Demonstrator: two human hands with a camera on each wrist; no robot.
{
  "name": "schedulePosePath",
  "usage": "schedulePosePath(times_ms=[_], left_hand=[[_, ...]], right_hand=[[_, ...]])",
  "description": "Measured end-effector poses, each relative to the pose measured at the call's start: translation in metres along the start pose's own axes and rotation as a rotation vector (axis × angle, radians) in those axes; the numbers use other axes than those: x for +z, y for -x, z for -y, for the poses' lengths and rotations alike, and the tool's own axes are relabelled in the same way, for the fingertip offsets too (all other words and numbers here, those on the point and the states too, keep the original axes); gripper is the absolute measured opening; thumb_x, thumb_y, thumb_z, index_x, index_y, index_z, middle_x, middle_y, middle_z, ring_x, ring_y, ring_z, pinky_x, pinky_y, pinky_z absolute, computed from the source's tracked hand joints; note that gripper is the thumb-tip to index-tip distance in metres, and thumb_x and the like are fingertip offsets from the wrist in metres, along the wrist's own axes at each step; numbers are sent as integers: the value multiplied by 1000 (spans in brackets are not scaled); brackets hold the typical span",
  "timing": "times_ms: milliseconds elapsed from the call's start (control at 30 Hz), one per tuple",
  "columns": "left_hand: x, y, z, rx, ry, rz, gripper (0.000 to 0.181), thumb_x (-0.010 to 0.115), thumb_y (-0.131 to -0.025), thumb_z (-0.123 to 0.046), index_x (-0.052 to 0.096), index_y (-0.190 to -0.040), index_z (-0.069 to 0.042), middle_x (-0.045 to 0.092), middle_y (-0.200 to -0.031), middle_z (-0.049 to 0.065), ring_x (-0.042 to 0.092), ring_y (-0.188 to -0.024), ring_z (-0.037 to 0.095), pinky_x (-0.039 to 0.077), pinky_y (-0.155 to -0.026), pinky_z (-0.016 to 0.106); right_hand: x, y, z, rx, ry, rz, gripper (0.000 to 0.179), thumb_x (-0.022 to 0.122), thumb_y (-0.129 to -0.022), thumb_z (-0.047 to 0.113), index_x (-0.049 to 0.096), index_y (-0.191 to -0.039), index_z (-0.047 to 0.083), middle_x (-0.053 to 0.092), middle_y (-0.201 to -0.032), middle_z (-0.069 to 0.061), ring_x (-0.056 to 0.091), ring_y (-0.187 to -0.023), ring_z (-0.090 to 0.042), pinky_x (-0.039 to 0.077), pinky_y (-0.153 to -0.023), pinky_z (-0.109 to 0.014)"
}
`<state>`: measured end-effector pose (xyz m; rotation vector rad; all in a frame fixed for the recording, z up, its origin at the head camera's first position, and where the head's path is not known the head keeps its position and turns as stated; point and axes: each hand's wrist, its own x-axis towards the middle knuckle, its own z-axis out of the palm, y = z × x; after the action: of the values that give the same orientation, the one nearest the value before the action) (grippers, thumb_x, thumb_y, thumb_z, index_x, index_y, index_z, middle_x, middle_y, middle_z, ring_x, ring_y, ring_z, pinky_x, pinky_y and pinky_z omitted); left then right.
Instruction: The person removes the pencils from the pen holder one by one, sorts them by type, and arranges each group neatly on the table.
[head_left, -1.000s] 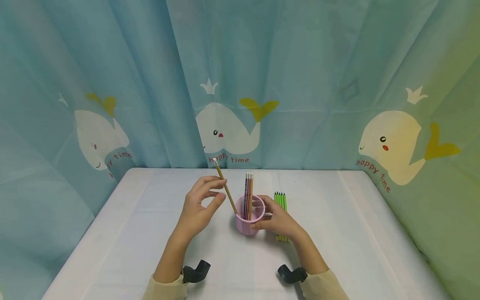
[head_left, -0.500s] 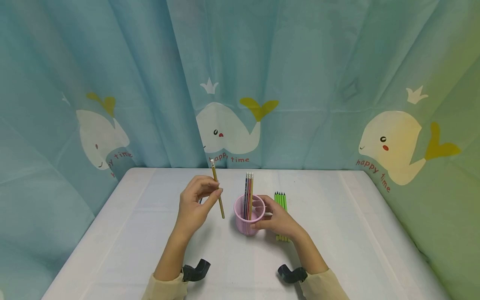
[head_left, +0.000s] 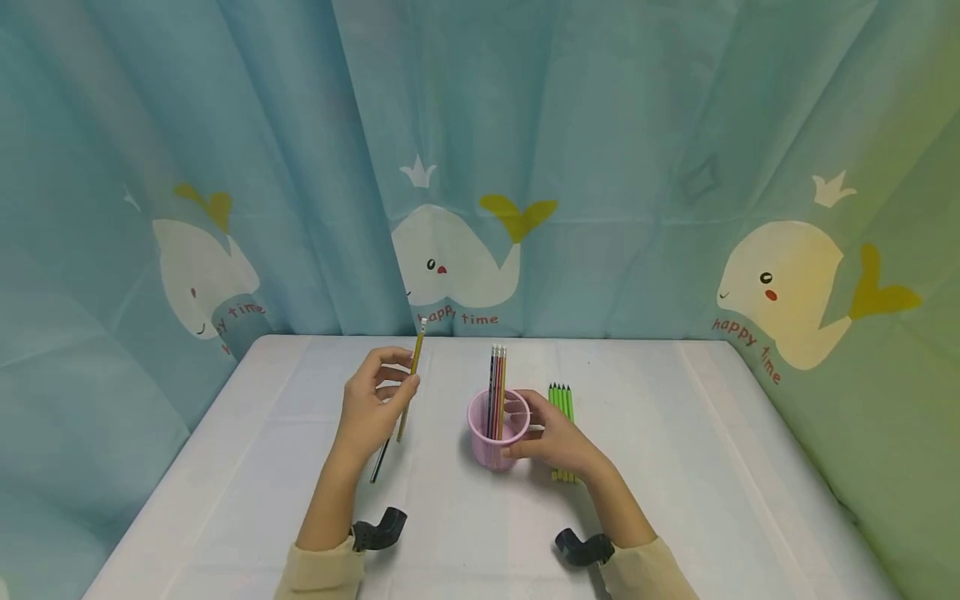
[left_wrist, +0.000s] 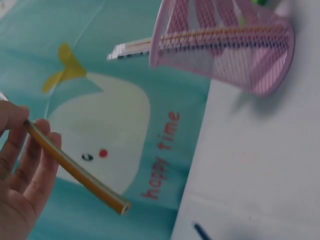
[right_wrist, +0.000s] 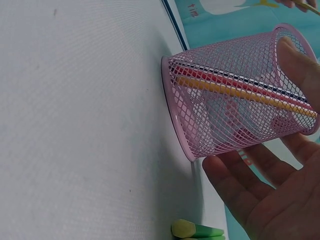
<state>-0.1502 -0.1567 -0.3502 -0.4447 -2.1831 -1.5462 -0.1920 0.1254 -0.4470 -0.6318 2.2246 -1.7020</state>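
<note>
My left hand point(head_left: 372, 408) pinches a gold pencil point(head_left: 417, 352) between thumb and fingers, its white eraser end up. In the left wrist view the lower end of this gold pencil point(left_wrist: 82, 174) is flat, and the hand stands apart from the cup. A dark pencil point(head_left: 380, 462) lies on the table below that hand, partly hidden by it. My right hand point(head_left: 558, 439) holds a pink mesh pen cup point(head_left: 486, 454) from the right, thumb at the near side and fingers round the far side. Several pencils point(head_left: 497, 387) stand in the cup, eraser ends up.
Several green pencils point(head_left: 561, 404) lie in a row to the right of the cup, partly behind the right hand. A white table point(head_left: 675, 467) bears everything. Behind it hangs a blue-green curtain point(head_left: 622, 167) printed with whales.
My left hand has moved left, away from the cup, lifting the gold pencil's lower end off the rim. The dark pencil on the table has come into sight. The right hand stays put.
</note>
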Motion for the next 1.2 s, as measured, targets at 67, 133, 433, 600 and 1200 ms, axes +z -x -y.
schedulePosePath(times_ms=[67,133,433,600,1200], left_hand=[[-5,-1,1,-19,-12,-7,33,66,-89,9,56,-120,9,63,-111,21,65,-89,30,56,-74,20],[-8,-2,9,-27,-30,-22,35,67,-89,8,57,-122,9,63,-110,21,65,-88,28,55,-73,18],[-22,-3,60,-143,-155,-40,38,70,-91,-4,60,-127,-8,65,-112,12,66,-91,20,54,-72,18],[-27,0,72,-248,-216,-1,37,69,-92,-7,59,-128,-9,66,-112,11,67,-92,28,55,-69,25],[-28,11,112,-458,-386,85,29,65,-94,-9,62,-123,-6,67,-113,15,68,-92,29,55,-71,34]], right_hand=[[0,0,0,1,2,1,82,88,-73,11,46,-143,11,54,-140,-13,53,-128,-37,51,-101,-44],[0,0,0,5,0,-1,82,88,-73,10,46,-143,11,54,-140,-13,54,-128,-37,51,-101,-44],[-1,0,-1,-10,-1,3,81,87,-74,10,46,-143,9,54,-139,-15,54,-127,-37,51,-101,-44],[0,1,-1,10,4,-7,82,88,-72,10,47,-143,12,55,-139,-12,54,-127,-35,52,-100,-42],[0,0,1,10,6,-5,81,88,-73,11,46,-143,10,55,-139,-14,55,-126,-37,52,-100,-42]])
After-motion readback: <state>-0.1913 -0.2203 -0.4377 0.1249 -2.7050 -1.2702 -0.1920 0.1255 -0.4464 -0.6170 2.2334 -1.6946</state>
